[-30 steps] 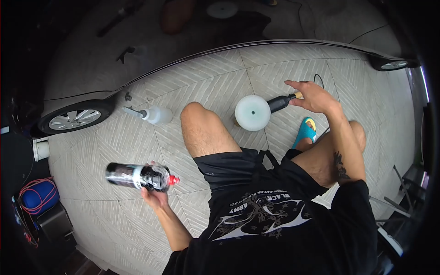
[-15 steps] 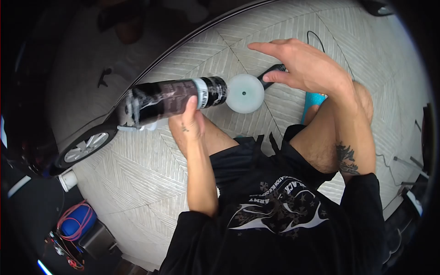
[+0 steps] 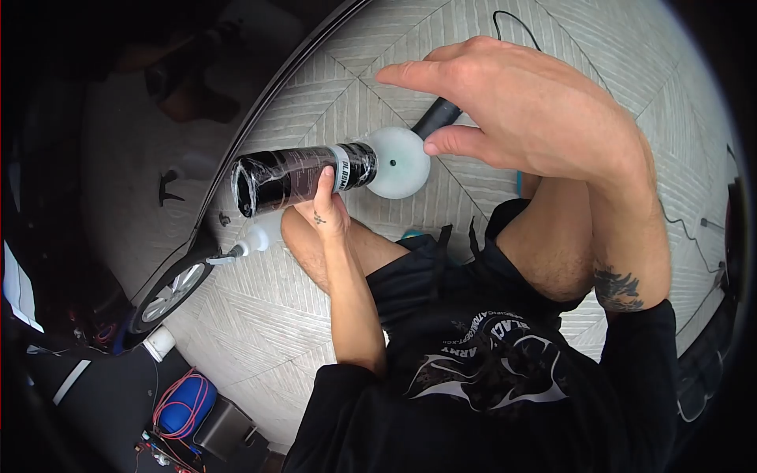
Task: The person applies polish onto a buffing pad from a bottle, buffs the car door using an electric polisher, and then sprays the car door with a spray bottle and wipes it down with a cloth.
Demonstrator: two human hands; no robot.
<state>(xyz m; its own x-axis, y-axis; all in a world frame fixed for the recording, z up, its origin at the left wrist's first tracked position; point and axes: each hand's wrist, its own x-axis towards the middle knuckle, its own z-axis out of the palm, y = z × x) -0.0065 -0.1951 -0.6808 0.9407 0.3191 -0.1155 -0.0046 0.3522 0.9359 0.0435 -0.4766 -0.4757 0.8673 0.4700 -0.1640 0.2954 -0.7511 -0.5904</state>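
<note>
My left hand (image 3: pixel 331 213) grips a black bottle (image 3: pixel 292 180) with a dark printed label, a pale band and clear film around it. The bottle lies nearly level, its black cap end pointing right. Just beyond that end is a round pale pad (image 3: pixel 400 175) with a dark centre hole, on a power tool that looks like a polisher, its black handle (image 3: pixel 438 118) reaching up and right. Above the tool my right hand (image 3: pixel 512 106) is held out with nothing in it, index finger stretched and thumb apart. It hides part of the handle.
A glossy black car panel (image 3: pixel 158 118) fills the left, with a wheel (image 3: pixel 175 293) below. A spray bottle (image 3: pixel 256 236) stands beside my knee. At lower left are a white container (image 3: pixel 160 343) and a blue object with a pink cord (image 3: pixel 185 402). A cable (image 3: pixel 516 25) runs behind my right hand.
My right hand looks larger and nearer, and has shifted left relative to the tool. The bottle remains in my left hand, its blur gone. The whole view has tilted slightly.
</note>
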